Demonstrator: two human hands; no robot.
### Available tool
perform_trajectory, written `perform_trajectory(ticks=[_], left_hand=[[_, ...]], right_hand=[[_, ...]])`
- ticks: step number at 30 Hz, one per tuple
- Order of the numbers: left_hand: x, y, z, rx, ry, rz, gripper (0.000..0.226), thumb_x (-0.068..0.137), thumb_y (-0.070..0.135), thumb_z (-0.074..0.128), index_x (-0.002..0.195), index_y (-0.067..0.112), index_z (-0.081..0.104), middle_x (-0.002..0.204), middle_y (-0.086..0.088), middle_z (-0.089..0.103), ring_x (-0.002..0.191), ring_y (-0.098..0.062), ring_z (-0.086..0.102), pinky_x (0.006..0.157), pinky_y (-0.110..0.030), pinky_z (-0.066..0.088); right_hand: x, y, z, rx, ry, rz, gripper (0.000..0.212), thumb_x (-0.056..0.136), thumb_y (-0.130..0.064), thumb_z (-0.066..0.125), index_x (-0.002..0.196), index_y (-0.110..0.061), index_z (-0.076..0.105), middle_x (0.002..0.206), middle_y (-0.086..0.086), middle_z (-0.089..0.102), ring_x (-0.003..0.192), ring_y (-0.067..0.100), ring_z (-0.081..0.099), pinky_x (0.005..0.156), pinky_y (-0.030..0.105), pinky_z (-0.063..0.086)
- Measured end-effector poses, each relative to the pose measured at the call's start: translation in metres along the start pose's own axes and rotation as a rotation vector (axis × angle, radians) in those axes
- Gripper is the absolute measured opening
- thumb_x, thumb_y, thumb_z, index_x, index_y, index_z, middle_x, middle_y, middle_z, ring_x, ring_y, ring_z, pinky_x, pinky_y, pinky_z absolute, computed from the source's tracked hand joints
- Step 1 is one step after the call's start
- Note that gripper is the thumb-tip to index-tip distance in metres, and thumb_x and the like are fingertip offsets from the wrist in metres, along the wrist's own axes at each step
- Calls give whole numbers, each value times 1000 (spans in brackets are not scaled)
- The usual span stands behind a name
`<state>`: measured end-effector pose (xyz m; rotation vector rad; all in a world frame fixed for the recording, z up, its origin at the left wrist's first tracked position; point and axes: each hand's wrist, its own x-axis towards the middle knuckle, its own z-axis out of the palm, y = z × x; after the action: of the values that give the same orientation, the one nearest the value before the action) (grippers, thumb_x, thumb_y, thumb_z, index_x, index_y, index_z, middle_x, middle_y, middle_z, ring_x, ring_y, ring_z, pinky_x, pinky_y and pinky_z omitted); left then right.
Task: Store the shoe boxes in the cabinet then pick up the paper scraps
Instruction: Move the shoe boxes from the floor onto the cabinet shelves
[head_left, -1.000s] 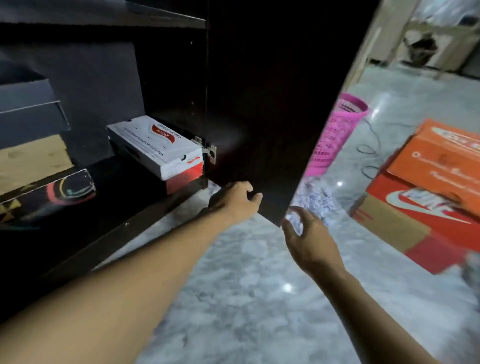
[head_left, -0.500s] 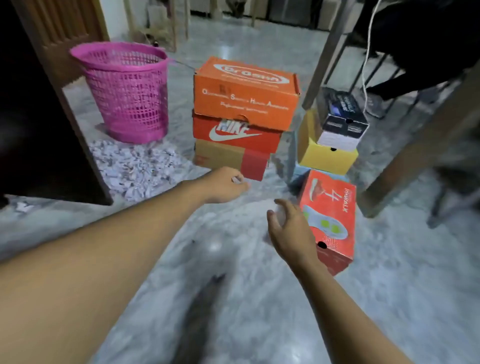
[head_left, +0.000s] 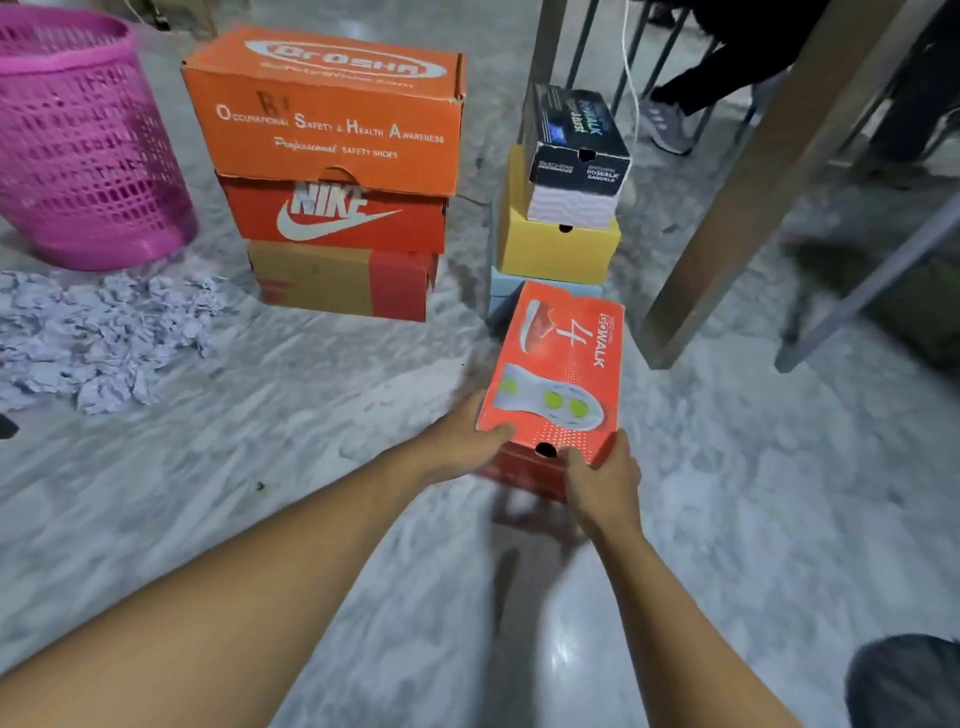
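Left hand (head_left: 461, 442), right hand (head_left: 605, 478) grip red box (head_left: 563, 358) (marble floor (head_left: 218, 467)).

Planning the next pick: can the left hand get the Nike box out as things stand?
Probably not: the orange Dr Osha box sits on the Nike box, and the left hand grips the red Go Walk box.
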<state>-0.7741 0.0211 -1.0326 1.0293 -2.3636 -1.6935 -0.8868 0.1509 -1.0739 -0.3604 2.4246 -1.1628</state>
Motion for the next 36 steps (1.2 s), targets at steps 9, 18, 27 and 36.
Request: perform_trajectory(ticks=[9,18,27,36], left_hand=[[24,-19,-9,10,188,-268,62,79,54,63,131,21,55,112,-1,67,94,-19,68,76,-27,53],[2,-47,0,59,-16,-255,23,95,43,55,114,34,61,113,11,68,92,-4,65,74,-17,47],[-14,-45,-18,11,5,-260,33,87,49,64,113,34,52,99,18,65,86,-2,66,72,-21,52],[-72,-43,-88,52,87,-309,76,75,72,58,139,45,26,113,17,61,99,-12,65,89,-43,55]], right_hand=[[0,31,-10,114,55,136,54,90,-55,56,132,-23,50,107,0,64,97,23,63,91,39,48],[-13,59,6,577,-306,207,69,74,-68,60,127,-24,61,115,3,74,103,24,72,83,37,55],[-16,53,-2,690,-437,119,50,79,-47,66,126,-37,54,115,-1,74,102,24,72,79,40,54],[-13,-6,9,591,-742,8,46,91,-47,60,134,-34,51,123,7,70,105,31,70,83,48,54]])
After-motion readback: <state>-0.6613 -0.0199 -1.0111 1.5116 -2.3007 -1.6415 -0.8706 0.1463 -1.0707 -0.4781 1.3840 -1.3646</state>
